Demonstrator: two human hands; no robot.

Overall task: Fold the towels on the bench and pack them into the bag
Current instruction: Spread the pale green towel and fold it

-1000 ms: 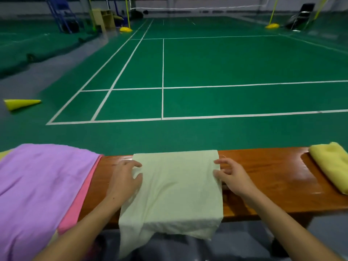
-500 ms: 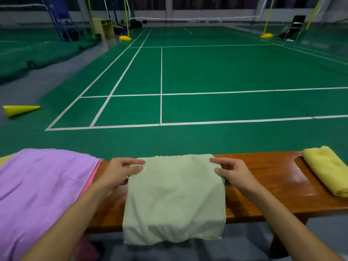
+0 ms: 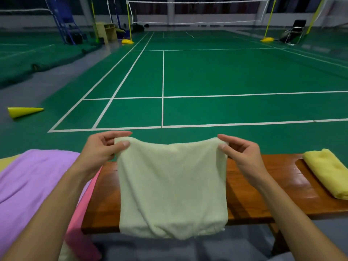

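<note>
A: Two big things frame this: the wooden tabletop (image 3: 250,200) running left to right, and the purple towel (image 3: 32,185) heaped over its left end with a pink towel (image 3: 82,213) under its near edge. What's in hand?

B: The pale green towel (image 3: 172,187). It hangs in front of the tabletop's middle, top edge held up, lower edge sagging past the near rim. It looks already doubled, so I'd judge one more fold is due.

A: And on the right?

B: A folded yellow towel (image 3: 327,174) lies on the right end of the tabletop, well apart from the green one. No bag shows anywhere in view.

A: How are the hands?

B: The left hand (image 3: 101,149) pinches the top left corner between thumb and fingers; the right hand (image 3: 243,153) pinches the top right corner the same way. The edge between them dips slightly.

A: So how to do the fold well?

B: Draw the corners apart until that dip goes taut, keep both at one height, then bring corner to corner so the edges match. Lay it flat on the bare wood between the piles and smooth it, since soft terry will slump and skew if dropped loosely.
</note>
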